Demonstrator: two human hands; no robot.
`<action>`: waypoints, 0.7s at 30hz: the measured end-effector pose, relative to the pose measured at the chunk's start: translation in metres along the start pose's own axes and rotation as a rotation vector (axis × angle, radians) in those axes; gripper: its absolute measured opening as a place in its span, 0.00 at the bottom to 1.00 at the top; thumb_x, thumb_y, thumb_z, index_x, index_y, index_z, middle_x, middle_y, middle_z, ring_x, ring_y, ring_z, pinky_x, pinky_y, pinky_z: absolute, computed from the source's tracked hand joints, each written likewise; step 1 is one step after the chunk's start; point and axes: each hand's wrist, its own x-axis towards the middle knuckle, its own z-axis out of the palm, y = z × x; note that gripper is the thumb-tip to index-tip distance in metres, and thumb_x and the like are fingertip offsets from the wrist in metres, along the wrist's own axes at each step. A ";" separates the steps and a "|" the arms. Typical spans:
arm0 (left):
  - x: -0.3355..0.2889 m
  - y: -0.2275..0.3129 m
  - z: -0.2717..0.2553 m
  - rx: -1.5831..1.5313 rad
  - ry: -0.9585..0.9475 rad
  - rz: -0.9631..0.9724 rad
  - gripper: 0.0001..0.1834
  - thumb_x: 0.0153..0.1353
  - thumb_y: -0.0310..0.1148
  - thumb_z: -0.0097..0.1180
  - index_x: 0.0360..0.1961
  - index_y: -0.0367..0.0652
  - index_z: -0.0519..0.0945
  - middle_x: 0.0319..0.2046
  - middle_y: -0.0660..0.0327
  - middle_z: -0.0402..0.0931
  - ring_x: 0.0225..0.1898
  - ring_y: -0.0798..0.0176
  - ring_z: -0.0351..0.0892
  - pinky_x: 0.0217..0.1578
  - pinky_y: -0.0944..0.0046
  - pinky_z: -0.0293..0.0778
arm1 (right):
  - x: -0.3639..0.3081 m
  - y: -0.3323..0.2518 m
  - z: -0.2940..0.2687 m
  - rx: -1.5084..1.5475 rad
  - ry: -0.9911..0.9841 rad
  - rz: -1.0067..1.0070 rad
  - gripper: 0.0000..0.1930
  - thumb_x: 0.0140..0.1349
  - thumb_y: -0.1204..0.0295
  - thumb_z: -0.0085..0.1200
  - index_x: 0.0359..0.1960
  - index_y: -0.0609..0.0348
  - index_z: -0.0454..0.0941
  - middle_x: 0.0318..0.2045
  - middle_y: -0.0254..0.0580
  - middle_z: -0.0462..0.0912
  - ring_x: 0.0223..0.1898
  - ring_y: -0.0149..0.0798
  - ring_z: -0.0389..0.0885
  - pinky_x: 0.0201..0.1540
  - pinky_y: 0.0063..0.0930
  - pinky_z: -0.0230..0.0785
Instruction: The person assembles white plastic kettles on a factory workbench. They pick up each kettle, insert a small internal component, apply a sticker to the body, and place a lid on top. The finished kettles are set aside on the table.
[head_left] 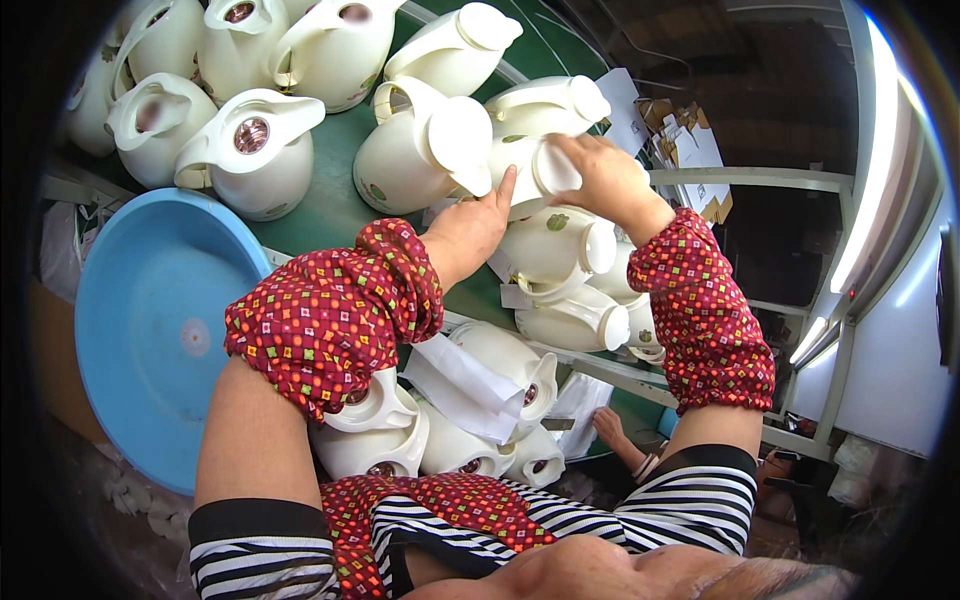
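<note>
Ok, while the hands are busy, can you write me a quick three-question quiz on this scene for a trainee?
1. What colour is the large round basin? A) green B) blue C) red
2. Fill in: the person's right hand is at the white ____ of a vacuum jug.
3. True or false: every jug in view has its lid on.

Key: 1. B. 2. Lid. 3. False; the uncapped jug at the upper left shows a coppery mouth.

At my nine o'clock I see a round blue plastic basin; toward two, white cardboard pieces, and farther out that way, a lit tube lamp.
</note>
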 end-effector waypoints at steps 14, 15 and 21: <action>0.001 -0.003 -0.003 -0.001 -0.027 0.011 0.48 0.57 0.18 0.53 0.75 0.23 0.43 0.44 0.38 0.77 0.34 0.46 0.87 0.34 0.55 0.85 | 0.002 -0.002 0.011 0.127 -0.121 0.232 0.44 0.54 0.51 0.71 0.65 0.65 0.66 0.48 0.68 0.80 0.50 0.63 0.83 0.54 0.50 0.76; 0.001 -0.004 -0.003 -0.010 -0.026 0.020 0.48 0.56 0.18 0.53 0.75 0.23 0.43 0.44 0.38 0.77 0.34 0.46 0.87 0.34 0.55 0.85 | -0.003 0.005 0.015 0.133 -0.075 0.098 0.43 0.55 0.50 0.70 0.65 0.65 0.66 0.47 0.67 0.80 0.51 0.63 0.82 0.55 0.49 0.75; 0.002 -0.002 -0.002 0.037 -0.037 0.004 0.48 0.56 0.18 0.53 0.75 0.22 0.43 0.43 0.37 0.79 0.34 0.44 0.87 0.35 0.54 0.84 | -0.001 -0.011 0.027 0.051 -0.001 0.216 0.39 0.64 0.45 0.58 0.60 0.71 0.67 0.37 0.66 0.83 0.45 0.60 0.85 0.49 0.47 0.77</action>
